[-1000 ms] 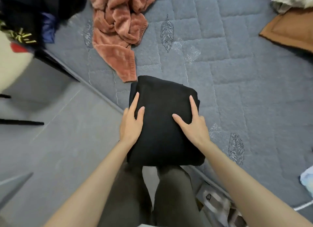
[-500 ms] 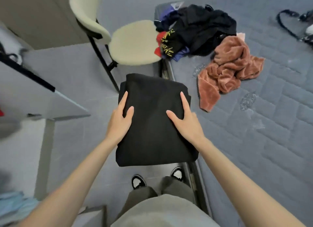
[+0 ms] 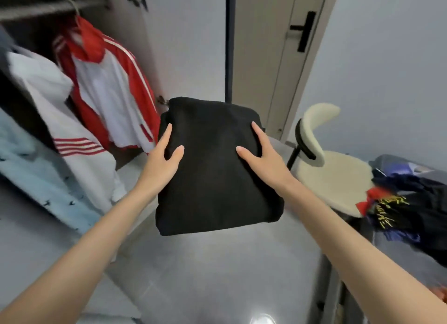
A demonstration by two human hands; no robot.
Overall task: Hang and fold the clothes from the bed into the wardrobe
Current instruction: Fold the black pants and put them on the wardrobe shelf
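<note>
- Head view, what has just changed: a second ago the folded black garment lay on the bed under both hands. Half a second ago it was lifted over the floor beside the chair. Now it is held in the air, facing the open wardrobe. The folding looks finished, so the step in hand is probably the carry; putting it away is not yet done.
- Head view, the hold: the left hand grips the bundle's left edge and the right hand its right edge. On each, thumb and forefinger lie spread on top. The other fingers go out of sight under the cloth (presumably bearing it from below). The bundle touches nothing else.
- Head view, the wardrobe: from its rail hang a red and white jacket, a white garment and a light blue garment, close together. No shelf for folded things shows (blur hides much of the interior).
- Head view, the bed: at the right edge a pile of dark clothes lies on it, so more work likely remains.
</note>
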